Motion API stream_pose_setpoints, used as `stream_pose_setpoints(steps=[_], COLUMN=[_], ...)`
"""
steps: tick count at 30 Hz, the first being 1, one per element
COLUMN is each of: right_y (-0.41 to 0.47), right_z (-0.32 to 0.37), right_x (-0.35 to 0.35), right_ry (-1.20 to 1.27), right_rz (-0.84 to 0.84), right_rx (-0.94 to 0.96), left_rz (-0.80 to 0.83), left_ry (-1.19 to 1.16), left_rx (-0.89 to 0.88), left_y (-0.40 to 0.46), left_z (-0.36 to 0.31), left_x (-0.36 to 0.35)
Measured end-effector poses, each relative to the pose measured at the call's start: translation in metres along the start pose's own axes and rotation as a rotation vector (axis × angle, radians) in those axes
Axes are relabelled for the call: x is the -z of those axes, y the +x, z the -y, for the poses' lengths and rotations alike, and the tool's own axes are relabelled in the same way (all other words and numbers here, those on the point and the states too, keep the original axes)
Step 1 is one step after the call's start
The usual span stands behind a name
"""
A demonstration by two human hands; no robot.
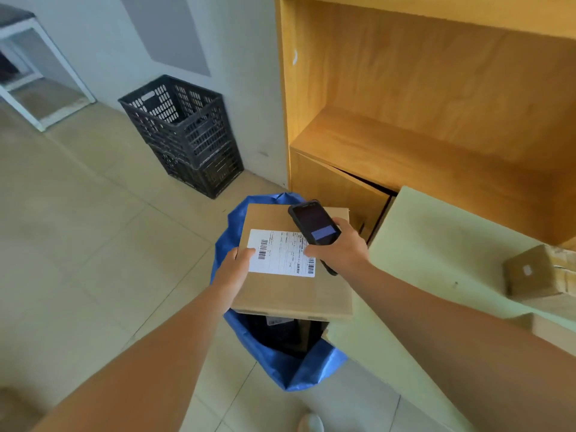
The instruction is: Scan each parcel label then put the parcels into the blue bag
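Now the left hand (232, 269) grips a box (293, 263) above the blue bag (280, 366), the right hand (338, 247) clasps a scanner (314, 224) over its label (280, 252); dark parcels seem already bagged, another box (530, 272) waits right of the bag.

A plain brown cardboard box (293, 269) carries a white label (282, 253) printed with black barcodes and fine black text. The scanner (314, 224) is black with a dark screen showing a blue bar. Below, the bag (280, 366) is bright blue. A black crate (184, 132) has slotted sides. The cabinet (436, 104) is orange-brown wood; floor tiles (93, 229) are beige.
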State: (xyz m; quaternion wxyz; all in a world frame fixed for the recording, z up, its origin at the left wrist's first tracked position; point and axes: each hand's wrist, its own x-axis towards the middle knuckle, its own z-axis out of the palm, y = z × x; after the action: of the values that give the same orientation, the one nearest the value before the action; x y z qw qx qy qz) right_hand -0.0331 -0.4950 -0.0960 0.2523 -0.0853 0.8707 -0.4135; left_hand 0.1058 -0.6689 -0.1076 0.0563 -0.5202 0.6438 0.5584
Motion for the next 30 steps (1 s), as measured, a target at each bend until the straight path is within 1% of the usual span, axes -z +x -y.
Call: stream_pose_setpoints(steps=[6, 11, 15, 17, 19, 20, 22, 27, 30], right_y=[0.032, 0.056, 0.07, 0.072, 0.071, 0.069, 0.066, 0.06, 0.055], right_z=[-0.003, -0.009, -0.028, -0.038, -0.047, -0.052, -0.06, -0.058, -0.044], right_x=[-0.052, -0.068, -0.08, -0.086, -0.09, -0.091, -0.089, -0.076, -0.055], right_ry=[-0.086, -0.089, -0.151, -0.198, -0.244, -0.266, -0.315, -0.416, -0.424], right_rz=[0.038, 0.064, 0.083, 0.077, 0.069, 0.073, 0.092, 0.128, 0.101], right_rx=[0.001, -0.02, -0.062, -0.103, -0.115, -0.116, -0.098, -0.016, 0.006], left_rz=[-0.051, -0.095, -0.139, -0.199, -0.242, -0.254, -0.235, -0.185, -0.171], left_ry=[0.014, 0.021, 0.036, 0.113, 0.219, 0.272, 0.33, 0.318, 0.3], left_rx=[0.044, 0.074, 0.1, 0.043, -0.072, -0.125, -0.176, -0.227, -0.243], left_y=[0.037, 0.073, 0.093, 0.097, 0.097, 0.098, 0.096, 0.091, 0.084], left_z=[0.027, 0.047, 0.063, 0.07, 0.077, 0.078, 0.074, 0.051, 0.032], left_x=[0.01, 0.006, -0.015, -0.027, -0.035, -0.039, -0.045, -0.052, -0.055])
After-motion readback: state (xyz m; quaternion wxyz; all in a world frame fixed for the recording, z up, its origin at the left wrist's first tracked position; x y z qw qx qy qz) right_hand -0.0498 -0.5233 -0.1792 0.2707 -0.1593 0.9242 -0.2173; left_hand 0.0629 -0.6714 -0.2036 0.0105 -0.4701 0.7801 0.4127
